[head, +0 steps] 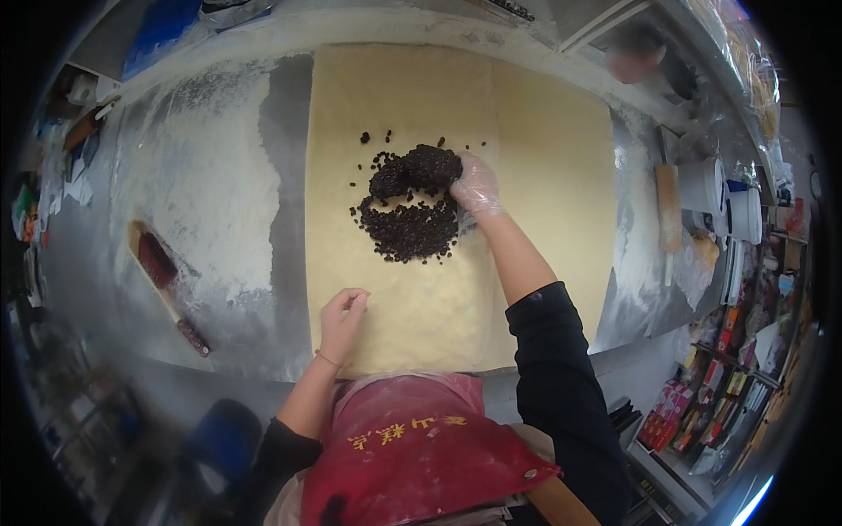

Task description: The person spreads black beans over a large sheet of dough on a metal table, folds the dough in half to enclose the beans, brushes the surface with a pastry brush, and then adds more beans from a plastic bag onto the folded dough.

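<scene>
A wide sheet of pale yellow dough point(401, 315) lies on the metal worktop. Near its middle is a heap of dark, glossy sweet beans point(414, 230), with a clump at the far side and loose beans scattered around. My right hand point(478, 184), in a clear plastic glove, is at the right edge of the clump; its fingers are partly hidden by the beans, so its hold is unclear. My bare left hand point(344, 322) hovers at the near left part of the dough, fingers loosely curled, holding nothing that shows.
Flour point(197, 177) covers much of the worktop left of the dough, where a wooden-handled bench brush point(156, 260) lies. At the right are a rolling pin point(668, 207), white tubs point(701, 187) and a plastic bag point(695, 263). Shelves with packages stand beyond.
</scene>
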A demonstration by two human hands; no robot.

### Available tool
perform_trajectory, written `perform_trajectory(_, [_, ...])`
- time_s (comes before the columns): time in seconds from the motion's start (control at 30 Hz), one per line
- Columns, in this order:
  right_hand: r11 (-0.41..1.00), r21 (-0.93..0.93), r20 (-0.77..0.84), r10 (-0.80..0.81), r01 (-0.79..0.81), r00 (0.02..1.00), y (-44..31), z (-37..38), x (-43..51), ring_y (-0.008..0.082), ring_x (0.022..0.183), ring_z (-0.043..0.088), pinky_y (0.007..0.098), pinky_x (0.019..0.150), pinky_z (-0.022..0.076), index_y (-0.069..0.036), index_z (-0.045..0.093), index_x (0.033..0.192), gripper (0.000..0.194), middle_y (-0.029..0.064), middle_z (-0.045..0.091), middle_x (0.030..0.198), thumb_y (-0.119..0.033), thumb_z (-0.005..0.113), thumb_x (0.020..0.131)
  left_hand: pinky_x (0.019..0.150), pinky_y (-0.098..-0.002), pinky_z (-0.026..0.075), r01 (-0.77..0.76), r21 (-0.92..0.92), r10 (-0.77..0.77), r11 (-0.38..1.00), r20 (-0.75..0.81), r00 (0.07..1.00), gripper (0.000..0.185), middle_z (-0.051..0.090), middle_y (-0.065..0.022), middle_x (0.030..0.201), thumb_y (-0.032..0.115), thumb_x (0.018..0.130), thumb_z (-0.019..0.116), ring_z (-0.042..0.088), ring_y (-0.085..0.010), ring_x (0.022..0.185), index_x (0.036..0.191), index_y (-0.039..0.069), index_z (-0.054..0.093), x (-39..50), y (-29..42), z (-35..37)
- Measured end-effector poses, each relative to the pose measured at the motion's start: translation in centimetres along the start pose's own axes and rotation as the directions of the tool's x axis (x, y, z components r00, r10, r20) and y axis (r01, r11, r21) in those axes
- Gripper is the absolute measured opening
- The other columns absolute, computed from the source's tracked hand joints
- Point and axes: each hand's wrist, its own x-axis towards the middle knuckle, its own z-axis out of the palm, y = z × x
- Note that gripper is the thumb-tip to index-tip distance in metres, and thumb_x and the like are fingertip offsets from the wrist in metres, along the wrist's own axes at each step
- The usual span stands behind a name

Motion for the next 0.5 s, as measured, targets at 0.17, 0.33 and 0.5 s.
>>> perform_trajectory(0.17, [0.963,0.259,-0.119,0.102,-0.069,0.988,0.8,0.8,-2.9,0.0385,0.104,0.061,0.0427,0.092,0.0478,-0.005,0.064,0.114,0.036,0.0206,0.066,0.106,-0.017,0.064,0.08,0.073,-0.0242,0.047,0.028,-0.002,-0.028,1.0,-0.02,0.999,0.019,0.065,-0.0026,0.083,0.016,0.093,0.06,0.059,-0.0091,0.076,0.097,-0.001,0.066,-0.3,0.1,-1.1])
perform_trajectory(0.33, [0.967,0.188,-0.394,-0.086,0.172,0.915,-0.1,4.2,-11.4,0.037,0.116,0.054,0.0449,0.099,0.0436,-0.006,0.064,0.117,0.038,0.0202,0.062,0.119,-0.023,0.067,0.083,0.07,-0.0238,0.047,0.117,-0.14,-0.128,0.983,-0.071,0.989,0.02,0.064,-0.0024,0.08,0.019,0.094,0.06,0.059,-0.0095,0.073,0.099,0.0,0.066,-0.6,-1.5,-3.0])
perform_trajectory(0.5, [0.954,0.152,-0.301,-0.206,0.26,0.931,-1.8,9.1,-22.0,0.0379,0.118,0.052,0.0466,0.1,0.0428,-0.008,0.063,0.12,0.041,0.0186,0.058,0.126,-0.006,0.066,0.079,0.066,-0.0237,0.046,0.295,-0.459,-0.371,0.838,-0.085,0.925,0.019,0.06,-0.001,0.076,0.019,0.095,0.059,0.058,-0.0108,0.07,0.1,0.002,0.065,-0.5,-4.2,-3.3])
